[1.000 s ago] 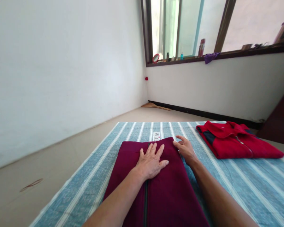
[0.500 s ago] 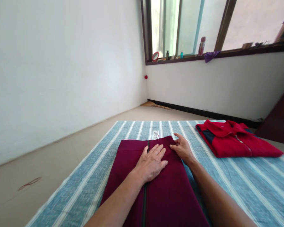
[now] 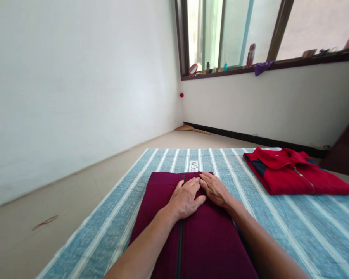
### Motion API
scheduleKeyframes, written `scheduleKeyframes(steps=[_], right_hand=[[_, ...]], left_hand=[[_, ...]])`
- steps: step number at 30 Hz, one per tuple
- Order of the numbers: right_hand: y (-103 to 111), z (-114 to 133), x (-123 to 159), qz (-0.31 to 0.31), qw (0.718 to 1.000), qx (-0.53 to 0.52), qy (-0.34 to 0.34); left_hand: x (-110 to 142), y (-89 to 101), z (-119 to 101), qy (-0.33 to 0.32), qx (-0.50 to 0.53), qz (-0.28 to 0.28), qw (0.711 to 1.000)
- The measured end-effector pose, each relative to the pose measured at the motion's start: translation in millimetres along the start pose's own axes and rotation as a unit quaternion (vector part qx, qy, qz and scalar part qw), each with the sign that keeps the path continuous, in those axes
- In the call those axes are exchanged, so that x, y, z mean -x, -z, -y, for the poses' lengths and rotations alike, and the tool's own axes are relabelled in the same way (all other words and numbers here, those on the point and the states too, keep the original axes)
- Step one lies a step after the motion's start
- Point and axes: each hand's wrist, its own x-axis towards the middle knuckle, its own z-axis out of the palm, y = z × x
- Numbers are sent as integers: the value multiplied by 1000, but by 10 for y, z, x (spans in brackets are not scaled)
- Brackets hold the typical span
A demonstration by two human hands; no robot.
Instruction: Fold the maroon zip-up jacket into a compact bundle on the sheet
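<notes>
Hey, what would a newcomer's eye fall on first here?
Probably the bright red folded zip-front garment, on the right of the blue-and-white striped cloth. Next, the flat maroon fabric garment with a dark zip at front centre, with the left hand and right hand resting on it.

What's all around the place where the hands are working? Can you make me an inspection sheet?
Surface: striped blue-and-white cloth, with printed letters near the far edge.
Job's things: maroon garment, laid flat, dark zip down its middle.
Clutter: folded red garment to the right; thin brown loop on the floor, unclear what.
Hands: left hand and right hand both rest on the maroon garment, fingers close together.
Cables: nothing seen, unless that loop is cord.
Surroundings: white wall; window with mirror, flask and purple cloth along its sill.
</notes>
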Motion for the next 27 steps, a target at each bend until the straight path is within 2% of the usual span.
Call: scheduleKeyframes(steps=[4, 7, 11, 14, 16, 17, 18, 20, 22, 24, 27], right_hand=[[20, -2, -10, 13, 999, 36, -7], [77, 71, -31, 17, 998, 55, 1], [79, 165, -6, 51, 996, 75, 21], [26, 183, 41, 94, 992, 78, -12], [5, 187, 62, 114, 990, 80, -24], [5, 192, 67, 119, 989, 82, -26], [11, 200, 68, 123, 988, 84, -26], [33, 220, 64, 131, 987, 89, -28], [54, 240, 56, 138, 985, 95, -32], [62, 250, 50, 142, 984, 100, -35], [50, 245, 48, 140, 984, 103, -35]], left_hand=[[33, 79, 88, 83, -24, -29, 996], [72, 109, 145, 143, -54, 7, 988], [97, 72, 167, 150, -50, 40, 987], [119, 67, 192, 127, -37, 14, 991], [152, 119, 261, 99, -17, -34, 994], [175, 163, 318, 110, -5, -71, 991], [199, 217, 390, 143, 7, -110, 984], [246, 339, 567, 254, 29, -175, 951], [280, 444, 754, 344, 52, -184, 919], [297, 505, 909, 386, 80, -173, 903], [292, 508, 1031, 412, 136, -183, 882]])
